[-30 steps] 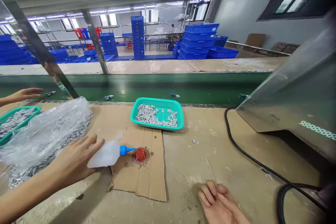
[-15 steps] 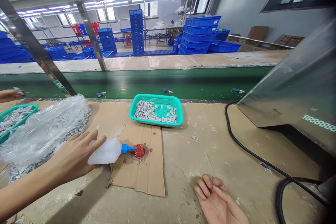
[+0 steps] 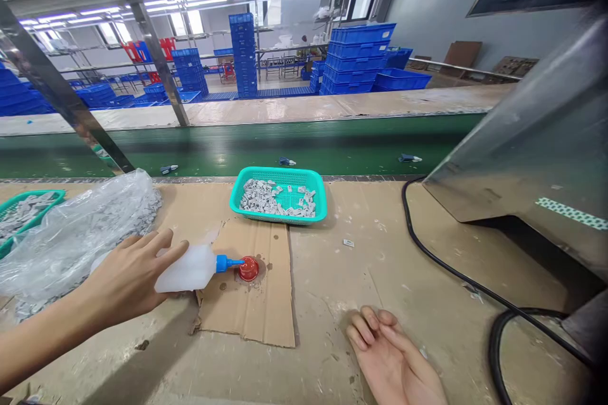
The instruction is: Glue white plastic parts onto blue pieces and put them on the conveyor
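My left hand is wrapped round a white squeeze bottle lying tilted on its side, with a blue nozzle. The nozzle's tip reaches a small red round cup or cap, which sits on a torn piece of cardboard; wet spots surround it. My right hand lies palm up on the bench, its fingers loosely curled, and I see nothing in it. Beyond the cardboard stands a green basket holding many small grey parts.
A clear plastic bag of grey parts and another green basket are at left. One loose grey part lies on the bench. Behind runs a green conveyor belt with several small dark-and-white pieces. A black cable and metal housing occupy the right.
The pieces on the belt have shifted left, and the other person's hand at the far left is out of view. The whole view has moved slightly; both my hands hold the same pose.
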`<state>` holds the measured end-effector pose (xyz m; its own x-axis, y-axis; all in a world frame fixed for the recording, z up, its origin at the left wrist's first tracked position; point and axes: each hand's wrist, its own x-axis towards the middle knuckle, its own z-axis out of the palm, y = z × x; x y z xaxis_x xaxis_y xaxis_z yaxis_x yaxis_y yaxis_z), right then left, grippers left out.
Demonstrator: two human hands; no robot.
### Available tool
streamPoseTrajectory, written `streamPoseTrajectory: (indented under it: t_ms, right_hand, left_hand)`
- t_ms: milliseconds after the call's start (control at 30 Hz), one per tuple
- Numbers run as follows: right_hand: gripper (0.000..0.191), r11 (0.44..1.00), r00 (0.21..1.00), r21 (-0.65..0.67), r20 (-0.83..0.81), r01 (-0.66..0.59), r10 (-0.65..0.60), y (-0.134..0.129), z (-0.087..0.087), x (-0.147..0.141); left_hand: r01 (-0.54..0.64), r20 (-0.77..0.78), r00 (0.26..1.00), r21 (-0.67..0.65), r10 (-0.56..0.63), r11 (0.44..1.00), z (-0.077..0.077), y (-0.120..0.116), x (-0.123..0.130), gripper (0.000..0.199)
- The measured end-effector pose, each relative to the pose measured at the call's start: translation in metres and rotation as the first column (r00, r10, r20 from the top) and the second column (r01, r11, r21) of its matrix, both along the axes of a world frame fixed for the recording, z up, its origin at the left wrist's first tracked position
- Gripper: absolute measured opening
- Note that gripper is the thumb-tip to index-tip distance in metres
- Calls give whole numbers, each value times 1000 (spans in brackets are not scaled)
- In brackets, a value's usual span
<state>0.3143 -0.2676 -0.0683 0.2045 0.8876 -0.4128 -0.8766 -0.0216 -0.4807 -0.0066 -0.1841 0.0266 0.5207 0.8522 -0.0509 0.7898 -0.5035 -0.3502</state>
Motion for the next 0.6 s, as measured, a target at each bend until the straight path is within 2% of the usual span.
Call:
streamPoseTrajectory:
  t_ms: [233, 400, 600]
  right_hand:
    - [15, 1000, 1000, 15, -8, -5, 5, 0, 2, 0]
    - [16, 1000, 1000, 10, -24, 8, -7, 0, 2, 0]
    - [13, 999, 999, 29, 35, -16, 15, 0, -3, 1]
  left_hand:
    - [-2, -13, 1000, -16, 2, 1000, 1, -1, 3, 38]
    - [-44, -15, 999, -37, 44, 998, 5, -1, 6, 35]
    - [-170, 126, 973, -167, 192, 971, 4, -4, 2, 38]
